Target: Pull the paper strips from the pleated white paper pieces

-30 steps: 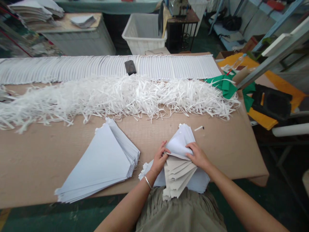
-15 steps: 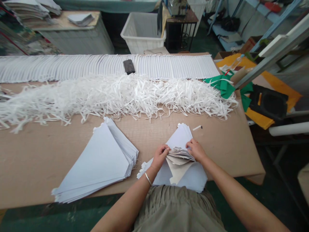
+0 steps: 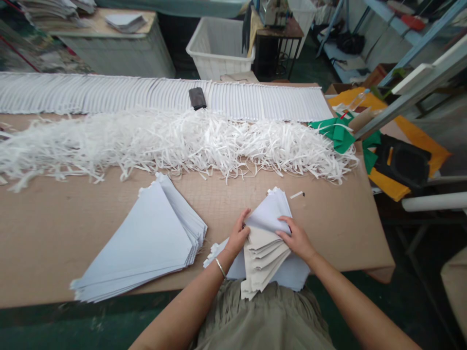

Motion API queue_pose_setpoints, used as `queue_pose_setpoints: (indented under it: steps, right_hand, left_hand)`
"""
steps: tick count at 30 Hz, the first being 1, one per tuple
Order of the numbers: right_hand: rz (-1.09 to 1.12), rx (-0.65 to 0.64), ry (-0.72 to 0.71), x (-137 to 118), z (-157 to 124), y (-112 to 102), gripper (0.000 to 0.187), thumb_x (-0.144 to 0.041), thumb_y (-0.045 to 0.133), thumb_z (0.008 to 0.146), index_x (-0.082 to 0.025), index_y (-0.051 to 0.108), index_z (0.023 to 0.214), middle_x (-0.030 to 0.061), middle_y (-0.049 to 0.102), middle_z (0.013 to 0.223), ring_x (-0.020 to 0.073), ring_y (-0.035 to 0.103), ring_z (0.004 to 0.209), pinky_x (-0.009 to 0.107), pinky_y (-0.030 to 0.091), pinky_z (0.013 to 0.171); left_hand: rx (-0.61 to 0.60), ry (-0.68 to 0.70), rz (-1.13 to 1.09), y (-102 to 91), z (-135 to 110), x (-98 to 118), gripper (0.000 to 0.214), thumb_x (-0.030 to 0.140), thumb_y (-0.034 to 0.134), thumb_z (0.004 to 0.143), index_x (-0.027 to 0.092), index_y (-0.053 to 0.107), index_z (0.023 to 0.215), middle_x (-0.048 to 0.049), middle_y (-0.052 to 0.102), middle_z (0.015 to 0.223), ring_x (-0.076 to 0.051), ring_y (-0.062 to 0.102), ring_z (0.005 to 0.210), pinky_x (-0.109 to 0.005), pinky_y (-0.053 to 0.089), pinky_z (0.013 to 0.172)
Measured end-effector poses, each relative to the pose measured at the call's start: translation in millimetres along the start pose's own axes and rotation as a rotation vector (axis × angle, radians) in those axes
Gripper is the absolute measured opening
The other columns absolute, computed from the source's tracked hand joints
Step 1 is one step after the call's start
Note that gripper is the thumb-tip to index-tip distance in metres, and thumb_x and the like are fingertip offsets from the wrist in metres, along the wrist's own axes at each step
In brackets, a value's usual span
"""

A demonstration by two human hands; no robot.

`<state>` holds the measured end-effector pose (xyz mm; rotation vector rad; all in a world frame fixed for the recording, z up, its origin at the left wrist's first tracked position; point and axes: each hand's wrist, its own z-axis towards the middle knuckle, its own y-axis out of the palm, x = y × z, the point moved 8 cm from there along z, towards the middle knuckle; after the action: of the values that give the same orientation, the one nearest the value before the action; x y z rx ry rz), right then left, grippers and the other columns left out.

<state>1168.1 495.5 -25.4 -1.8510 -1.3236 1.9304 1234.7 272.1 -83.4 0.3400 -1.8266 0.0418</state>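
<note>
I hold a fanned bundle of wedge-shaped sheets [image 3: 264, 238] just above the near edge of the table, with white sheets [image 3: 270, 211] on the far side and beige sheets [image 3: 262, 260] nearer me. My left hand [image 3: 238, 236] is half curled, its fingers pressed against the bundle's left side where the white and beige layers meet. My right hand [image 3: 296, 238] is more open, with its fingers lying across the bundle's right side and holding the layers there. A metal bangle [image 3: 220, 267] circles my left wrist.

Beneath the bundle, more white sheets [image 3: 292, 274] spread toward my lap. To my left, a neat stack of white wedges [image 3: 138, 238] lies flat on the brown cardboard tabletop [image 3: 339, 233]. Farther out, a long heap of white shredded strips [image 3: 182, 143] runs across the table, just in front of a row of pleated white pieces [image 3: 262, 102]. A dark pouch [image 3: 197, 98] sits on that row, and green cloth scraps [image 3: 335, 131] lie at the heap's right end.
</note>
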Motion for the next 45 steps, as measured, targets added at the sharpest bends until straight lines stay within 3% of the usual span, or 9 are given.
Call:
queue_pose_setpoints:
  steps: [4,11,14,18,21,30,34,38,45]
  right_hand:
    - [0.314,-0.042,0.211,11.7,-3.2,1.7,0.064,-0.053,0.031,0.098,-0.021,0.028,0.153,-0.0001,0.063,0.07,0.0176,0.059,0.057,0.031,0.051,0.059]
    - [-0.55,-0.127,0.183,16.1,37.8,8.4,0.054,-0.031,0.067,0.084,-0.027,0.055,0.137,0.0135,0.062,0.117,0.027,0.064,0.1,0.038,0.048,0.089]
    - [-0.501,-0.093,0.078,3.6,29.8,11.7,0.035,-0.026,0.066,0.083,-0.023,0.066,0.118,0.0137,0.06,0.117,0.0281,0.06,0.109,0.04,0.046,0.097]
    - [0.018,-0.032,0.023,-8.1,7.7,6.9,0.055,-0.04,0.057,0.09,-0.023,0.048,0.141,0.0074,0.065,0.103,0.0193,0.063,0.084,0.034,0.052,0.081]
    - [0.25,-0.029,0.153,4.5,7.7,3.5,0.063,-0.05,0.035,0.097,-0.025,0.025,0.155,0.002,0.066,0.082,0.0163,0.059,0.06,0.031,0.051,0.062]
    - [-0.405,0.045,0.092,18.1,27.7,1.6,0.026,-0.023,0.065,0.08,-0.021,0.068,0.106,0.0128,0.062,0.112,0.0279,0.058,0.11,0.04,0.046,0.097]
    - [-0.069,0.045,0.041,2.7,1.7,0.1,0.044,-0.037,0.062,0.085,-0.021,0.057,0.126,0.0057,0.066,0.095,0.0209,0.063,0.09,0.033,0.052,0.082]
    - [0.298,-0.027,0.204,12.8,-2.7,-0.7,0.063,-0.054,0.033,0.097,-0.02,0.033,0.149,-0.0009,0.064,0.069,0.0166,0.059,0.057,0.028,0.049,0.06]
    - [-0.396,-0.028,0.212,33.1,29.1,1.0,0.046,-0.028,0.068,0.08,-0.023,0.063,0.126,0.0129,0.063,0.118,0.0263,0.061,0.107,0.037,0.046,0.096]
  left_hand:
    - [-0.06,-0.135,-0.116,-2.8,-3.8,-8.7,0.032,0.027,0.058,0.07,0.018,0.069,0.099,-0.0054,0.072,0.096,-0.026,0.064,0.1,-0.04,0.048,0.094]
    - [-0.039,0.07,0.054,-2.8,-4.6,14.1,0.038,0.045,0.052,0.089,0.018,0.066,0.067,-0.0101,0.071,0.097,-0.028,0.059,0.115,-0.044,0.036,0.11]
    - [-0.002,0.044,0.11,-4.4,-1.3,9.2,0.021,0.038,0.069,0.078,0.018,0.069,0.082,-0.0119,0.06,0.134,-0.03,0.048,0.131,-0.044,0.034,0.112]
    - [-0.032,0.013,0.032,-4.3,0.3,-0.4,0.059,0.031,0.071,0.072,0.023,0.059,0.129,-0.0102,0.054,0.144,-0.029,0.05,0.13,-0.043,0.039,0.107]
    - [-0.074,-0.059,-0.03,-1.3,-2.1,-6.2,0.041,0.032,0.067,0.072,0.018,0.068,0.111,-0.0083,0.07,0.113,-0.027,0.061,0.11,-0.042,0.045,0.1]
    - [-0.092,0.092,0.187,2.2,-1.6,26.2,0.041,0.045,0.046,0.093,0.019,0.07,0.072,-0.0104,0.07,0.112,-0.027,0.057,0.12,-0.044,0.036,0.111]
    - [-0.093,0.08,0.203,2.7,3.0,24.5,0.037,0.035,0.069,0.078,0.021,0.067,0.112,-0.011,0.051,0.147,-0.028,0.047,0.134,-0.041,0.04,0.107]
    - [-0.166,0.018,0.117,3.5,-1.3,18.3,0.047,0.028,0.062,0.077,0.021,0.063,0.123,-0.0061,0.07,0.112,-0.023,0.061,0.108,-0.039,0.044,0.101]
    - [-0.142,0.061,0.167,8.4,-2.7,27.7,0.032,0.039,0.051,0.089,0.018,0.068,0.07,-0.0081,0.071,0.096,-0.025,0.061,0.107,-0.042,0.04,0.106]
